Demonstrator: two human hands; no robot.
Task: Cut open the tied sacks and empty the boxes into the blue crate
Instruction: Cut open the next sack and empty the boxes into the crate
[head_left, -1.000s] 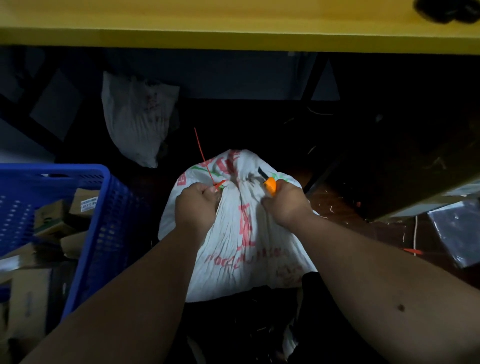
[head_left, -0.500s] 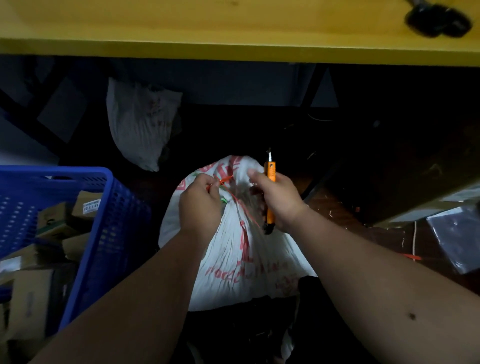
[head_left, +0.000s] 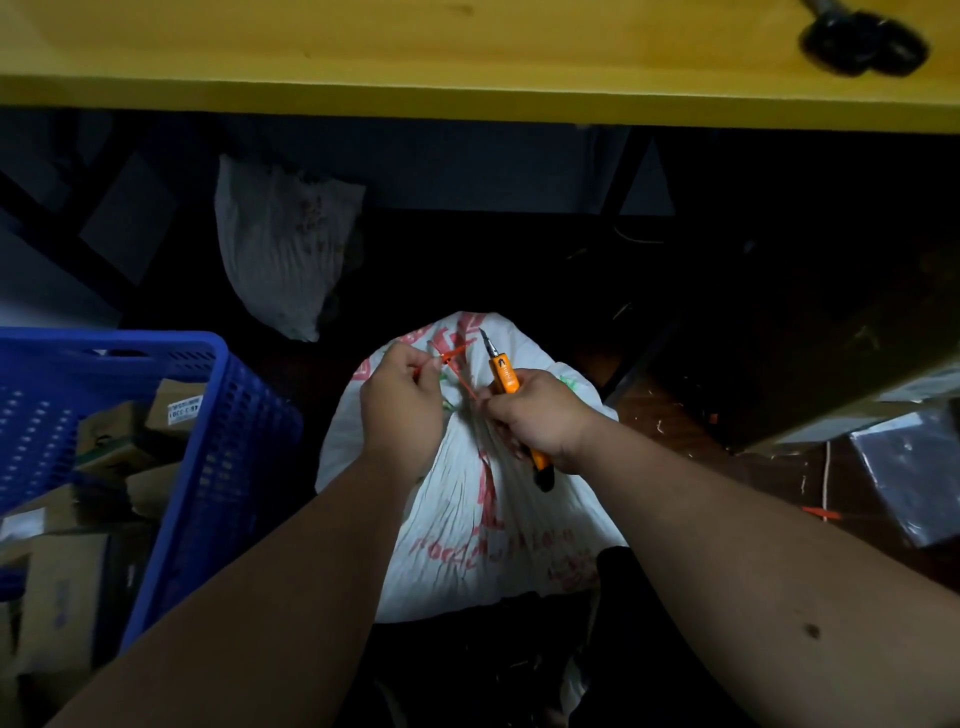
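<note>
A white woven sack (head_left: 483, 519) with red print stands on the floor in front of me, its neck gathered. My left hand (head_left: 402, 402) pinches a red tie strip (head_left: 453, 358) at the neck. My right hand (head_left: 535, 418) grips an orange utility knife (head_left: 504, 374) with its blade pointing up and away, and its fingers also touch the gathered neck. The blue crate (head_left: 208, 467) stands at the left with several cardboard boxes (head_left: 130, 447) inside.
A yellow tabletop edge (head_left: 467, 98) runs overhead across the top, with a black object (head_left: 862, 41) on it. A second white sack (head_left: 283, 244) lies behind in the dark under the table. A plastic-wrapped packet (head_left: 909, 467) sits at the right.
The red tie has come loose from the sack's neck and my left hand has lifted it. My right hand has raised the knife so the blade points up.
</note>
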